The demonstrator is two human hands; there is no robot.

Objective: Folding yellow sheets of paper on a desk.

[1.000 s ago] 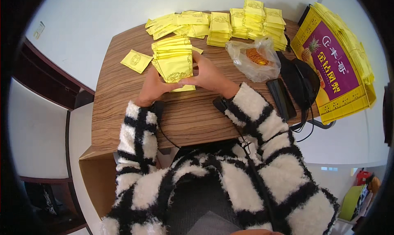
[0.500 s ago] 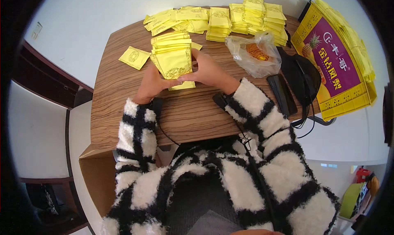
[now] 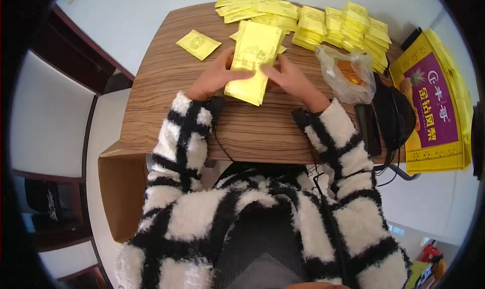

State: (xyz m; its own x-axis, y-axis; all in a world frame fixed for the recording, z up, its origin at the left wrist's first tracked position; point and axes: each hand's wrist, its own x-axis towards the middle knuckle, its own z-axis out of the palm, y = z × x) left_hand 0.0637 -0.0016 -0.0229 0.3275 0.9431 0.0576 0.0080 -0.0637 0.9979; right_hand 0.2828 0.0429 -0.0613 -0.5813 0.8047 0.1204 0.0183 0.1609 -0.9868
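Note:
A stack of flat yellow packets (image 3: pixel 255 44) is held upright over the wooden table, its printed front facing me. My left hand (image 3: pixel 214 78) grips the stack's left side, thumb laid across the front. From the other side my right hand (image 3: pixel 297 82) closes on it, also with its thumb on the front. The fingers behind the stack are hidden. To the left of the stack, a single yellow packet (image 3: pixel 198 44) lies flat on the table. Part of another packet shows behind the held stack.
Loose yellow packets (image 3: pixel 257 9) and piled bundles (image 3: pixel 309 29) line the table's back edge. To the right are a clear plastic bag (image 3: pixel 336 79) of orange-brown strands, a black case (image 3: pixel 368 130) and a yellow-purple box (image 3: pixel 434 102) with packets. A cardboard box (image 3: pixel 118 198) stands at lower left.
The fanned packets in my hands are now squared into one stack, raised more upright. My thumbs have moved up onto its front. The whole view has shifted, with the table further right.

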